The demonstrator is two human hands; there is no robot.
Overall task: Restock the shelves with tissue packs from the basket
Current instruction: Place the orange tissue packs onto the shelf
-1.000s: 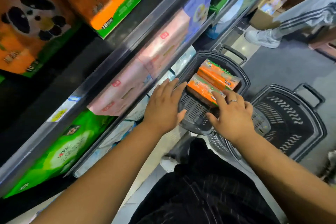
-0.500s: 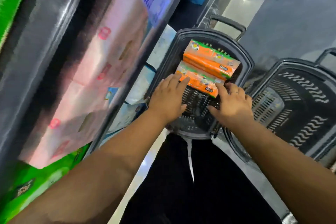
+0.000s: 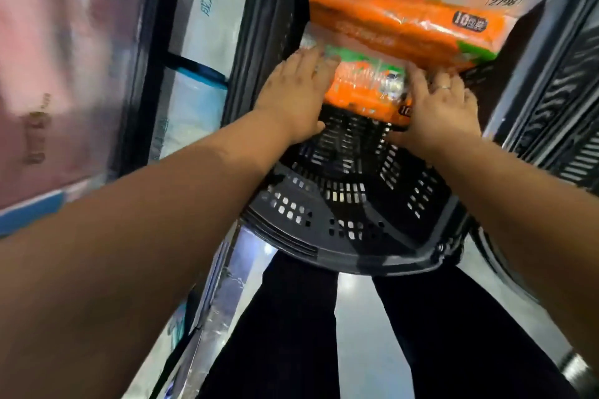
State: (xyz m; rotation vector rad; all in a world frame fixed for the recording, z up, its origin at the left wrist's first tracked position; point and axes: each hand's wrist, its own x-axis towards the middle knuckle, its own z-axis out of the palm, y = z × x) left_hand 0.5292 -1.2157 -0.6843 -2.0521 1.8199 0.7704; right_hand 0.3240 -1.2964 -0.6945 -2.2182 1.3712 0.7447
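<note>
Basket: dark slotted basket [image 3: 324, 204], from centre toward 12 o'clock.
Packs: nearer orange pack [image 3: 363, 91]; farther orange pack [image 3: 405, 19] at its 12 o'clock, overlapping it.
Left hand [image 3: 293, 97]: flat fingers on nearer pack's 9 o'clock end.
Right hand [image 3: 444, 113]: spread fingers on its 3 o'clock end.
Shelf [image 3: 142, 52]: 9 o'clock, blurred.
Second basket [image 3: 567, 107]: 3 o'clock.

Black trousers [image 3: 291, 334]; ring [image 3: 445, 86] on right hand [image 3: 444, 113].
</note>
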